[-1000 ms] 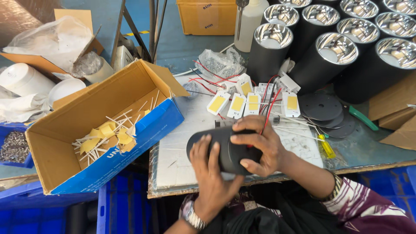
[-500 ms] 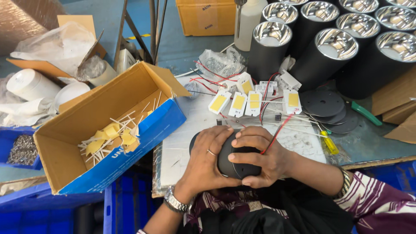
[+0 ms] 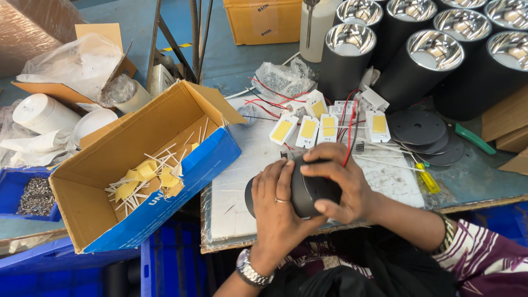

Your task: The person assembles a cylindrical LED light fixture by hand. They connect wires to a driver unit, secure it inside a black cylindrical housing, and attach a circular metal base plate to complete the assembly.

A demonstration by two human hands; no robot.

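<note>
Two hands close around one black cylindrical lamp housing (image 3: 308,190), held on its side just above the front edge of the table (image 3: 231,203). The left hand (image 3: 280,206) wraps the near end with its fingers spread over the curved wall, a ring on one of them; the right hand (image 3: 341,184) covers the top and far side, fingers curled down and clamped on the shell, thumb beneath. A red wire (image 3: 348,132) runs from under the right fingers toward the back of the table.

The housing looks rigid and smooth — a painted metal shell by its look, likely of moderate weight and somewhat slick, so a grip around the full barrel with both palms suits it better than a pinch at the rim. The wire and whatever is fitted inside are probably the delicate parts; pulling on the lead would be the risk.

Compared with half a second ago, the left hand has slid from on top of the housing to its near end, leaving more of the black wall visible, and the right hand now sits higher over it. The open cardboard box (image 3: 137,165) at the table's left edge has not moved.
</note>
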